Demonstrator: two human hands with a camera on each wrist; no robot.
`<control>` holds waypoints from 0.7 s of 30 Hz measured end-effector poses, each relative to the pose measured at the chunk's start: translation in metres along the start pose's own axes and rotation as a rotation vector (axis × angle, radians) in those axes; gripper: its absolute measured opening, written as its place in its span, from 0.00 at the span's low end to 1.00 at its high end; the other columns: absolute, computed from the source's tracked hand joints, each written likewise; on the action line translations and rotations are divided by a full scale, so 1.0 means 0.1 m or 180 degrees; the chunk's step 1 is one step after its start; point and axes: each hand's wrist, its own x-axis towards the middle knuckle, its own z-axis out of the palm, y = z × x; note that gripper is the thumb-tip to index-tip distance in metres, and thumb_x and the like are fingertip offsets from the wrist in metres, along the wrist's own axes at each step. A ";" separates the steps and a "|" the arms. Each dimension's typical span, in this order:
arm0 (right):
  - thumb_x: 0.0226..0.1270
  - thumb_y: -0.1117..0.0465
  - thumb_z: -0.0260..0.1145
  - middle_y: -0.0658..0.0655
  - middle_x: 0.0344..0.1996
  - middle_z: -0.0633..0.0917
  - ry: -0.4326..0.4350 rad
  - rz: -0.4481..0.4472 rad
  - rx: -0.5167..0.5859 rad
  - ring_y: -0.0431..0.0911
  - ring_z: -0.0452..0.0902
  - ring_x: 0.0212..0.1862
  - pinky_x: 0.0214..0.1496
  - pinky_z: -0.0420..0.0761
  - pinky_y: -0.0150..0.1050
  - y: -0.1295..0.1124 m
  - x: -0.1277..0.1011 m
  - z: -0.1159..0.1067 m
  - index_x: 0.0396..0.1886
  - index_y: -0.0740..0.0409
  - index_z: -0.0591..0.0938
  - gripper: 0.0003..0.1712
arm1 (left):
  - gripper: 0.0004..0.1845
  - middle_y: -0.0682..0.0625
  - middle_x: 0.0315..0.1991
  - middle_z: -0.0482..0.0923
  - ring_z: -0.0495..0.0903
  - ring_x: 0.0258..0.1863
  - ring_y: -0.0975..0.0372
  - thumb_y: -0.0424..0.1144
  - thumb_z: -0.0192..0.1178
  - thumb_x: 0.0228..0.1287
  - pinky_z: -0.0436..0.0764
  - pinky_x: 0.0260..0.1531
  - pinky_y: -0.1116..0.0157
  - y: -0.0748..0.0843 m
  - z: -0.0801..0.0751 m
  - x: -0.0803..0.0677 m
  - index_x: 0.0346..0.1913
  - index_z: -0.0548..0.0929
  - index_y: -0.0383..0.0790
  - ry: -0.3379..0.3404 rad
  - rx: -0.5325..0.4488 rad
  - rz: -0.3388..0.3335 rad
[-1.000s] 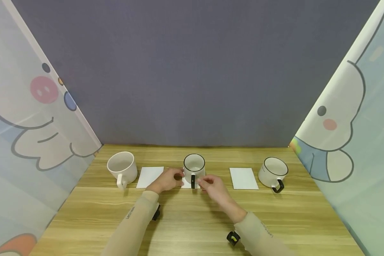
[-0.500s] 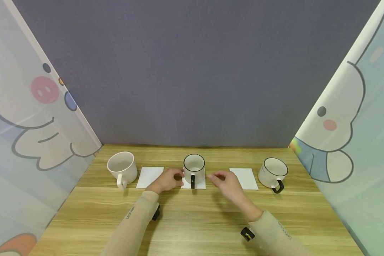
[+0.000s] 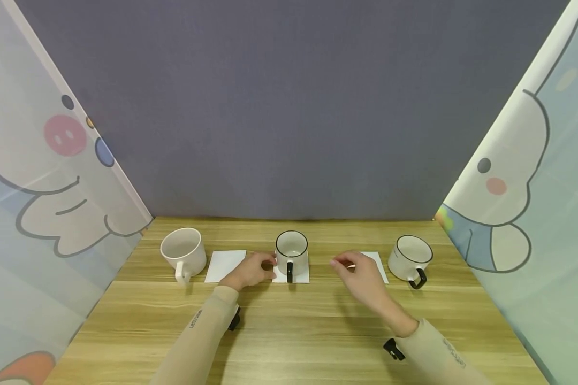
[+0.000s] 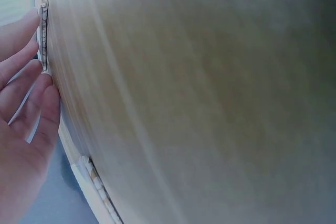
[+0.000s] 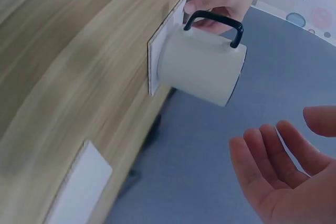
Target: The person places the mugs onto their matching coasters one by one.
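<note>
Left hand (image 3: 250, 271) rests fingers against the middle mug (image 3: 291, 253) on its coaster (image 3: 302, 277); right hand (image 3: 361, 272) hovers, fingers loosely apart, empty.

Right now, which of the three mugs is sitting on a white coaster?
The middle mug, black-rimmed with a black handle; the all-white left mug and right mug stand on bare table.

An all-white mug (image 3: 183, 251) stands at the wooden table's (image 3: 289, 331) left end beside a white coaster (image 3: 225, 266); cartoon-printed curtains (image 3: 43, 176) flank a grey backdrop (image 3: 289, 107).
</note>
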 end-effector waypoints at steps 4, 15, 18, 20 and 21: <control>0.68 0.62 0.72 0.51 0.34 0.87 0.0082 -0.0235 -0.0151 0.47 0.84 0.39 0.43 0.86 0.46 0.03 -0.02 -0.08 0.38 0.59 0.88 0.04 | 0.10 0.47 0.65 0.78 0.71 0.69 0.45 0.36 0.75 0.59 0.66 0.70 0.46 0.00 0.00 0.01 0.41 0.85 0.46 0.0000 0.0016 -0.0017; 0.65 0.65 0.73 0.51 0.32 0.86 0.0397 -0.0458 -0.0277 0.46 0.84 0.36 0.41 0.86 0.50 0.21 -0.08 -0.25 0.36 0.61 0.87 0.03 | 0.10 0.45 0.65 0.78 0.71 0.68 0.45 0.36 0.75 0.58 0.67 0.69 0.47 0.01 0.01 0.02 0.40 0.84 0.46 -0.0011 0.0034 0.0017; 0.65 0.66 0.72 0.51 0.32 0.87 0.0505 -0.0444 -0.0306 0.47 0.84 0.35 0.41 0.86 0.48 0.24 -0.09 -0.28 0.36 0.62 0.88 0.03 | 0.10 0.44 0.65 0.78 0.72 0.68 0.45 0.36 0.75 0.58 0.67 0.69 0.47 0.01 0.01 0.01 0.40 0.84 0.45 -0.0020 0.0072 0.0039; 0.66 0.66 0.72 0.53 0.33 0.87 0.0584 -0.0428 -0.0321 0.49 0.85 0.35 0.41 0.86 0.48 0.25 -0.09 -0.31 0.37 0.62 0.88 0.03 | 0.10 0.44 0.65 0.78 0.72 0.68 0.45 0.35 0.75 0.58 0.68 0.69 0.47 0.01 0.01 0.01 0.39 0.84 0.45 -0.0018 0.0089 0.0039; 0.66 0.65 0.72 0.53 0.33 0.88 0.0624 -0.0415 -0.0325 0.49 0.85 0.36 0.41 0.86 0.48 0.26 -0.09 -0.32 0.37 0.62 0.88 0.03 | 0.10 0.44 0.65 0.78 0.72 0.68 0.45 0.35 0.75 0.58 0.68 0.69 0.47 0.00 0.00 0.02 0.39 0.84 0.46 -0.0019 0.0090 0.0029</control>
